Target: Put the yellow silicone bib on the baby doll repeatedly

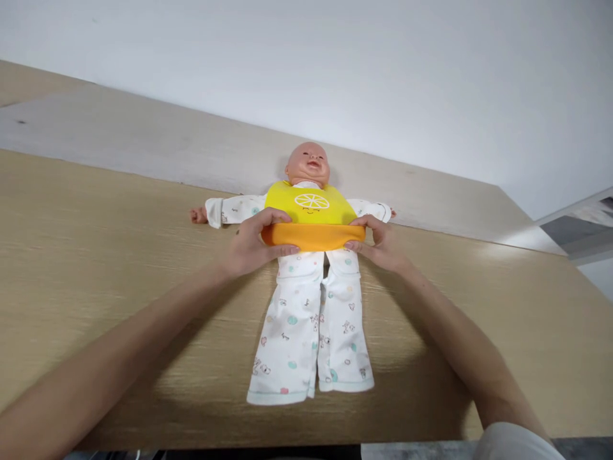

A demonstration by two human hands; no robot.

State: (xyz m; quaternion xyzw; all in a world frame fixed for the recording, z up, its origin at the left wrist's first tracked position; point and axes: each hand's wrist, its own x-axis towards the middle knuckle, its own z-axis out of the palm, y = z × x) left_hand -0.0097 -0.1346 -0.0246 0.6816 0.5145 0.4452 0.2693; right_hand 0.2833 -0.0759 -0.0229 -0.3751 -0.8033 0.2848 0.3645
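A baby doll (pixel 306 165) lies on its back with its arms stretched out to the sides. It wears white printed pajamas (pixel 292 319), top and trousers. Over its chest is a yellow bib (pixel 282 199) with a white citrus slice and a small smiling face drawn on it. Along the bib's lower edge runs an orange catch pocket (pixel 316 237). My left hand (pixel 256 241) pinches the left end of this pocket, thumb below and fingers above. At the opposite end, my right hand (pixel 380 243) grips it the same way.
The wooden table (pixel 119 255) spreads under the doll. A paler board strip (pixel 191 144) runs along its back, against a white wall (pixel 335 70). The table's front edge crosses the bottom of the view.
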